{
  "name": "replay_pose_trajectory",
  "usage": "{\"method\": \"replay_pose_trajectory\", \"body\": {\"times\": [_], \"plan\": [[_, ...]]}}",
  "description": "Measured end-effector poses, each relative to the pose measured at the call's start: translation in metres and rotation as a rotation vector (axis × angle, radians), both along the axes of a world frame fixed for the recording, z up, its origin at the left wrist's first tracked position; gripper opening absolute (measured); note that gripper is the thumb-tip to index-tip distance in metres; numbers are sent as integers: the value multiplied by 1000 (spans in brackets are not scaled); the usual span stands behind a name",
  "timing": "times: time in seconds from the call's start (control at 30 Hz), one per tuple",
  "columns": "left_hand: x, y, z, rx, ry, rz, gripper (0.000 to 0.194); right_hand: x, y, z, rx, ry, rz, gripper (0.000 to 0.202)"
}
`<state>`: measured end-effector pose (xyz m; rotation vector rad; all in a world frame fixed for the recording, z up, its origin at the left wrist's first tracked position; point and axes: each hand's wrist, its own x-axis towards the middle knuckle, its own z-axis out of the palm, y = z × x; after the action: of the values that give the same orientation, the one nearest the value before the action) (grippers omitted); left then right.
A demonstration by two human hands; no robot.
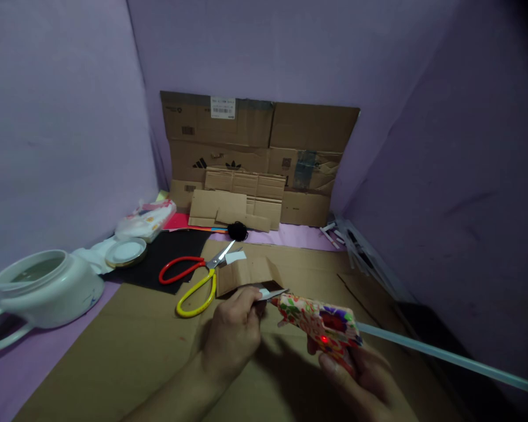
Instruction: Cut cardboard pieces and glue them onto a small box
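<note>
Glue gun (319,319), flower-patterned, clenched in the grip of the right hand (363,381), above the cardboard sheet (154,357) that covers much of the desk (66,351). Its nozzle points left toward the left hand (235,328); its long axis runs from there to the right, dropping slightly toward the rear. One glue stick (444,353) leaves the rear and continues toward the right edge of the view. A red light glows on the side.

The left hand's grip is a pinch on one small pale piece (275,294), whose narrow end points right, close to the nozzle; whether the two touch cannot be told.

Beyond the left hand lies one folded cardboard piece (249,272), with one white scrap (235,257) on top. Just left of it rests one pair of scissors (210,264), with two handles, one red and one yellow, and its tips directed away toward one ball of black yarn (237,230).

Farther left: one black sheet (167,258), one round lid (125,252), one white pot (66,296) and one plastic pack (147,220). Several clear sticks (356,243) lie at the right; their exact number is unclear.
</note>
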<state>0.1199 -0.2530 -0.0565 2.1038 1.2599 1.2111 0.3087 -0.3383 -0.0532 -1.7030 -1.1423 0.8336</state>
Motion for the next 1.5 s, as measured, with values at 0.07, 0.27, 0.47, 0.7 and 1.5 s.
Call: {"method": "replay_pose_trajectory", "body": {"times": [0.07, 0.27, 0.47, 0.7, 1.5], "plan": [[0, -1, 1, -12, 2, -8, 24, 3, 2, -1, -20, -3, 58, 44], [-2, -2, 0, -31, -22, -3, 21, 12, 7, -3, -31, -5, 135, 39], [-2, -1, 2, -72, -30, -8, 21, 18, 7, -8, -33, -6, 110, 42], [-2, 0, 0, -43, -65, 0, 20, 17, 13, -1, -2, 12, 47, 41], [-4, 1, -1, -84, -45, 18, 18, 2, 16, 10, 120, 104, -45, 34]]}}
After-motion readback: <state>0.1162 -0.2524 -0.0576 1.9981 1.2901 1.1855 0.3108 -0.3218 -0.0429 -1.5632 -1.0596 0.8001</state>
